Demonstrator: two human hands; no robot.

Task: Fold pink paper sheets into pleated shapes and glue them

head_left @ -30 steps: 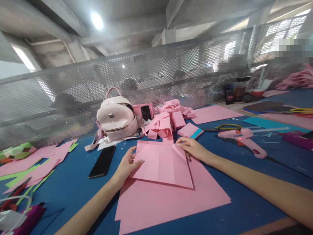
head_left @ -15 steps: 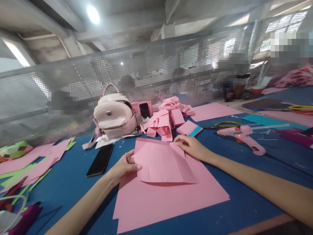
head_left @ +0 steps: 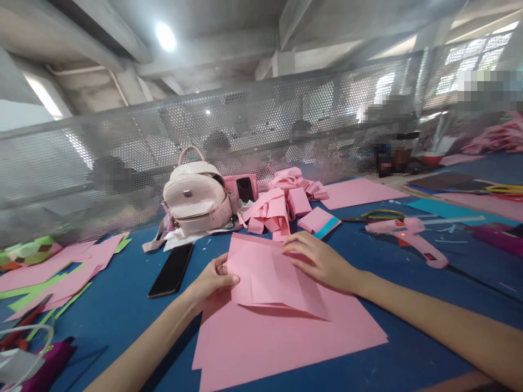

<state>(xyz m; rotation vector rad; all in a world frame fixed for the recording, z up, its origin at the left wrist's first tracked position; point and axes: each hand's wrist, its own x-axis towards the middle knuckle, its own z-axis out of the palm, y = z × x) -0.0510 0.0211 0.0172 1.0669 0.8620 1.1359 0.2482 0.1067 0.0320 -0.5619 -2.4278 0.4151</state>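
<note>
A creased pink paper sheet [head_left: 265, 275] lies partly folded on top of larger pink sheets [head_left: 286, 337] on the blue table [head_left: 122, 310]. My left hand [head_left: 210, 280] pinches the left edge of the folded sheet, thumb on top. My right hand [head_left: 318, 258] lies flat with fingers stretched out, pressing down on the sheet's upper right part, where a flap has been folded inward.
A black phone [head_left: 171, 269] lies left of the paper. Behind stand a pale pink backpack [head_left: 196, 198], a pile of folded pink paper pieces [head_left: 281, 204], scissors [head_left: 378, 215] and a pink glue gun [head_left: 408, 234]. Pink and green scraps [head_left: 61, 267] lie at left. A perforated metal screen [head_left: 245, 130] closes the back.
My right hand moved left from the sheet's top right corner onto its surface, folding the corner flap inward and flattening it. My left hand stays on the left edge.
</note>
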